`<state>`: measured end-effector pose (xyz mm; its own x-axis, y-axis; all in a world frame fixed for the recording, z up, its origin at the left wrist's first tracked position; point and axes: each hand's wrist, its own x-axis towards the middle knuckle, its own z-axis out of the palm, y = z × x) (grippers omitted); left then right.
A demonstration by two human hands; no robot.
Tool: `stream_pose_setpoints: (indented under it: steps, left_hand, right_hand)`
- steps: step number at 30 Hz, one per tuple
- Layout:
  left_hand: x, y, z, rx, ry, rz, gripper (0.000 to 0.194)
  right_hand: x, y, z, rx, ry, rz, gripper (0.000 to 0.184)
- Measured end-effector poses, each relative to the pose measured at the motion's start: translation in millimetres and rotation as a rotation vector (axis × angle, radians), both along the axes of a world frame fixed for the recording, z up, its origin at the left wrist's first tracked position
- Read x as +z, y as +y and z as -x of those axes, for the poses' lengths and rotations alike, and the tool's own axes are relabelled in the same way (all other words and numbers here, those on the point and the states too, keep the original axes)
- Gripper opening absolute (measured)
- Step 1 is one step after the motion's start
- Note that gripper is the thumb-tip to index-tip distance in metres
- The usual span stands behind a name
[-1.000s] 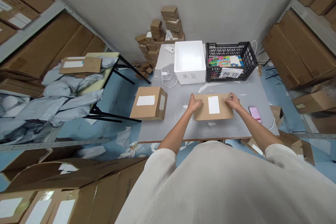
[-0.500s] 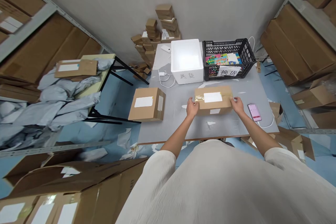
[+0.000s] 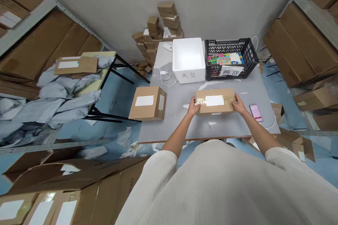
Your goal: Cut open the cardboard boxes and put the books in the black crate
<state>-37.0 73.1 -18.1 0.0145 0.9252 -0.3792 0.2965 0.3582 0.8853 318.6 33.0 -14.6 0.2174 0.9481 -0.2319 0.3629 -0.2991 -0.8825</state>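
Between my hands is a brown cardboard box (image 3: 219,109) with a white label on top and shiny tape along it. My left hand (image 3: 193,106) grips its left end, fingers bent round the edge. On the opposite end, my right hand (image 3: 238,104) closes on the right side, thumb on the top face. The box is over the grey table (image 3: 174,126), close to its front edge; whether its underside touches the table I cannot tell. To the right of my right hand lies a phone (image 3: 256,113) with a pink screen.
Another labelled cardboard box (image 3: 144,111) stands at the table's left edge. A white foam box (image 3: 189,76) and a black plastic crate (image 3: 246,66) holding colourful books line the back. Grey parcels (image 3: 44,112) are heaped at left. Large cartons (image 3: 111,190) stand near my left side.
The box's top has tipped slightly toward me, so less of its front side shows. Both hands keep hold of its ends. My view has shifted a little.
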Motion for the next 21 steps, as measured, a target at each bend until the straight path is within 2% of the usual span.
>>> stream_pose_setpoints:
  steps: [3,7,11,13,16,18,21]
  left_hand:
    - [0.3,2.9,3.4,-0.049,-0.105,-0.022,0.107]
    - [9.1,7.5,2.6,-0.137,-0.147,-0.057,0.118]
    - [22.4,12.0,-2.7,-0.047,-0.088,0.009,0.126]
    - [28.4,14.5,-4.0,0.040,-0.073,0.013,0.116]
    - [32.5,17.1,-2.3,0.147,-0.010,-0.035,0.090]
    - [29.8,16.6,0.3,0.174,0.078,-0.037,0.077]
    - [17.3,11.0,2.5,0.155,0.198,0.015,0.064]
  right_hand:
    - [-0.3,-1.2,-4.7,0.044,0.048,0.013,0.102]
    - [4.9,-3.4,-8.2,0.041,0.066,0.059,0.107]
    - [13.7,-0.9,-8.8,0.010,0.074,0.043,0.115]
    - [17.1,2.7,-8.2,0.001,0.078,-0.012,0.118]
    - [19.7,7.0,-6.3,-0.016,0.099,-0.081,0.113]
    - [19.7,6.2,-4.9,-0.058,0.096,-0.062,0.099]
    - [18.1,-1.1,-3.5,-0.147,-0.003,0.039,0.077]
